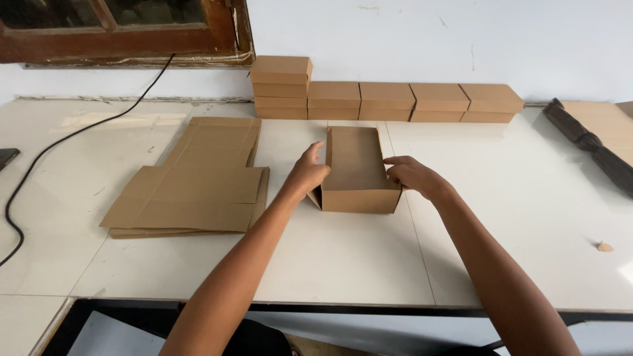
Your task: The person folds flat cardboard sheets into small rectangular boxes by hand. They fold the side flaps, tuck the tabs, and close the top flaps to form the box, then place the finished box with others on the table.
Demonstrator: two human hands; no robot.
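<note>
A brown cardboard box [356,161], partly folded with its top open, stands on the white table [343,257] in front of me. My left hand [307,173] presses against its left wall, fingers pointing up along the side. My right hand [412,175] grips the right wall near the front corner. Both hands hold the box between them.
A stack of flat unfolded cardboard blanks [194,181] lies to the left. Several finished brown boxes [382,99] line the wall at the back. A black cable [59,142] runs across the left. Dark strips and more cardboard [593,135] lie at the far right.
</note>
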